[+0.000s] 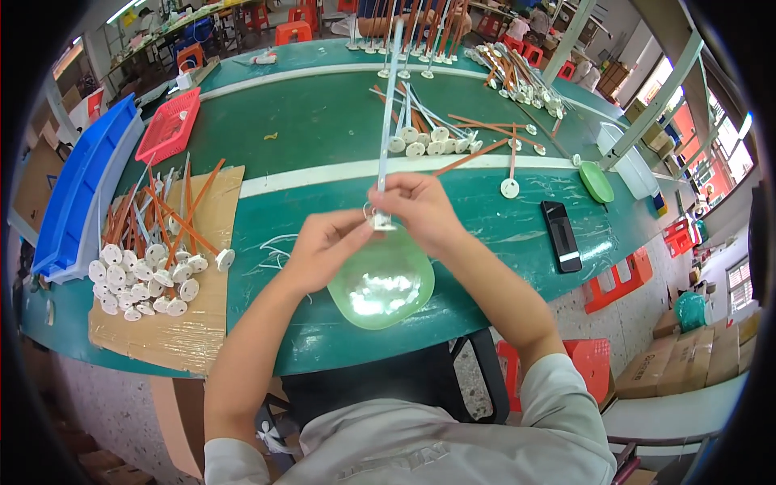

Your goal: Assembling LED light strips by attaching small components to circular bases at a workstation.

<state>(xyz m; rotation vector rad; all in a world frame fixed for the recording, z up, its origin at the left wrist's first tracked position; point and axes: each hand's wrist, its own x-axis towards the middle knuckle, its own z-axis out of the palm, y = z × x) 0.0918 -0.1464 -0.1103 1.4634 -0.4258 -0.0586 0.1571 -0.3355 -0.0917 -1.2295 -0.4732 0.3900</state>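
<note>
In the head view, holds a slim pale stick [390, 105] nearly upright over the middle of a green counter [477, 263], above the far part of a light-green bowl [343, 303]. Pinches the stick's lower end between the thumb and fingers of the right hand [419, 206], with that grip pressed together just above a small white base [383, 227]. Closes the left hand [325, 245] too, with its grip pinching the white base from the left; cannot make out the exact contact of each fingertip. Shows bright white patches inside the bowl; cannot tell glare from contents.

Has thin white strips [277, 252] on the counter, just left of the left hand. Farther left, shows a brown cardboard sheet [214, 283] under a heap of orange-brown and pale sticks [153, 255] with round white bases, and beyond it a long blue tray [81, 182] beside a red plastic basket [147, 151].

On the far side, shows another heap of based sticks [437, 147], with upright sticks [416, 40] farther back. To the right, has a black phone [561, 234] near the counter's edge and a small green dish [596, 183] beside a clear plastic tub [638, 183].
</note>
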